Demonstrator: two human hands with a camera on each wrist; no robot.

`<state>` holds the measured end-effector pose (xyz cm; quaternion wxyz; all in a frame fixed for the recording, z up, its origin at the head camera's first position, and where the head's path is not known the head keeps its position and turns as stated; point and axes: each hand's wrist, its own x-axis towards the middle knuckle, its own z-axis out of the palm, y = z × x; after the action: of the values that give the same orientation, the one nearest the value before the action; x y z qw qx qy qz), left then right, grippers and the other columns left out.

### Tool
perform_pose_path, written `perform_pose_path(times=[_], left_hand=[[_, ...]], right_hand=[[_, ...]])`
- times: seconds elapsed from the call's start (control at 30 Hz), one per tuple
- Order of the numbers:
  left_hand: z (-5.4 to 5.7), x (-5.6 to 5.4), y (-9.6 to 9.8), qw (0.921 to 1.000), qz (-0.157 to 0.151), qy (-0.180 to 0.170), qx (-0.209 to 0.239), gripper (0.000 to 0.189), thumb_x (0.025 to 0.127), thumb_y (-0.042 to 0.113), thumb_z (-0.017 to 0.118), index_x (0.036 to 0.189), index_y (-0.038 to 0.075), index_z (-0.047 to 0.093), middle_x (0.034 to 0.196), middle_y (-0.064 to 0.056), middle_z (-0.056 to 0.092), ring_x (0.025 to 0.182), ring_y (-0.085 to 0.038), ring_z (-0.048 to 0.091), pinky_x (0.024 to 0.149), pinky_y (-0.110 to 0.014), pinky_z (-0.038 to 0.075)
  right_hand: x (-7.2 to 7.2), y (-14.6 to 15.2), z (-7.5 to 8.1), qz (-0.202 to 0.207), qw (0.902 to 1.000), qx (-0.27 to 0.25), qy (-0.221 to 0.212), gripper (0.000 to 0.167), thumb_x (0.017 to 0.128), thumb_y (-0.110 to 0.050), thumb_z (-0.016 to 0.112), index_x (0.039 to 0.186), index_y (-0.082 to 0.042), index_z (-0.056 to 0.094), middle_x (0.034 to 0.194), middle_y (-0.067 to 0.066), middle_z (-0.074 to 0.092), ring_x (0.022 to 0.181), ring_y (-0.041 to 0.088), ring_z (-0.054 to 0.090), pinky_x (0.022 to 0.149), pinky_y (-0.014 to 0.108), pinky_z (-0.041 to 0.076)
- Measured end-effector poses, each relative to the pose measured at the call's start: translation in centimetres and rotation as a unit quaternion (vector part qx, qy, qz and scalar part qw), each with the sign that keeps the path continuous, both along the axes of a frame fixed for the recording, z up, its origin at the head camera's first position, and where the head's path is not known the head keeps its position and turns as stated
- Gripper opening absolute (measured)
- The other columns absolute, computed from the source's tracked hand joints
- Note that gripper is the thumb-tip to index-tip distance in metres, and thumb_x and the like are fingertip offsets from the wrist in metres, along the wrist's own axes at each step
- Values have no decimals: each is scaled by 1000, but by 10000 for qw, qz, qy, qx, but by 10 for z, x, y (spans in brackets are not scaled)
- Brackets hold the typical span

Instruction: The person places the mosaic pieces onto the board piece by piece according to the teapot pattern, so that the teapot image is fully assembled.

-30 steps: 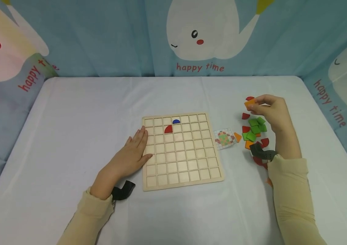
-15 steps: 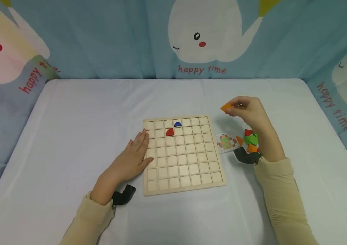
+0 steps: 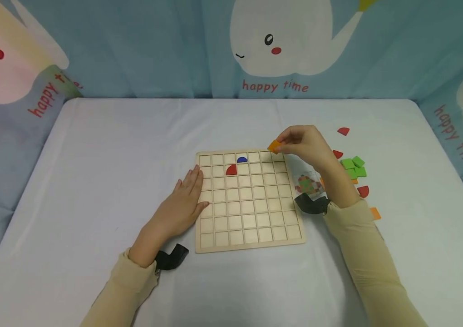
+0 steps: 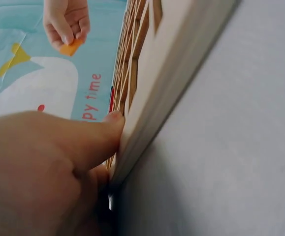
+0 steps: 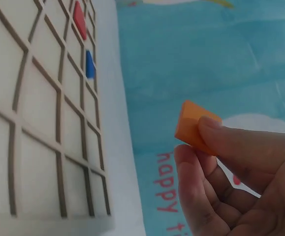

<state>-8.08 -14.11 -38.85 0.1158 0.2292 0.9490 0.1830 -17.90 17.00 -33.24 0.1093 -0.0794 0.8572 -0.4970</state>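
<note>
A wooden grid board [image 3: 250, 246] lies mid-table, with a red quarter-circle piece [image 3: 231, 170] and a blue half-circle piece [image 3: 242, 160] in cells near its far edge. My left hand [image 3: 181, 205] rests along the board's left edge, fingers extended; in the left wrist view its thumb touches the rim. Between thumb and fingers my right hand [image 3: 305, 144] pinches an orange square tile [image 5: 194, 129], held above the board's far right corner. The right wrist view shows the tile in the air, away from the grid.
To the board's right lies a small printed pattern card [image 3: 308, 182], partly hidden by the right wrist. Green square tiles [image 3: 350, 164], red quarter-circle pieces [image 3: 343, 131] and an orange tile [image 3: 375, 213] are scattered beyond it. A patterned curtain [image 3: 166, 50] stands behind the table.
My right hand has moved left with the orange tile, from over the loose pieces to the board's far right corner. The left hand has stayed on the board's edge.
</note>
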Motion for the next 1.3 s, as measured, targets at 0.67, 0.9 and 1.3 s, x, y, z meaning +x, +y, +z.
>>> perform_pose_path(times=[0.67,0.9,1.3], left_hand=[[-4,0,-4,9998,-64,-10,172,71,99,24,48,146,-10,8,155,-22,0,142,-35,3,112,-51,12],[-5,-2,-3,9998,-114,97,156,70,99,24,47,146,-11,9,155,-22,2,142,-35,4,112,-52,12],[-3,-2,-3,9998,-138,62,153,70,99,24,47,146,-11,8,155,-23,0,142,-35,4,112,-52,12]], right_hand=[[-10,-57,-23,1301,9894,528,-379,8,82,-2,71,89,2,72,80,7,69,77,19,59,71,28,47],[-13,-61,-27,1180,9866,1092,-290,6,81,-7,74,85,-3,75,82,5,71,80,20,60,76,33,47],[-7,-65,-24,1053,9841,1418,-190,9,81,-12,76,86,-5,76,82,4,71,81,20,60,78,34,47]])
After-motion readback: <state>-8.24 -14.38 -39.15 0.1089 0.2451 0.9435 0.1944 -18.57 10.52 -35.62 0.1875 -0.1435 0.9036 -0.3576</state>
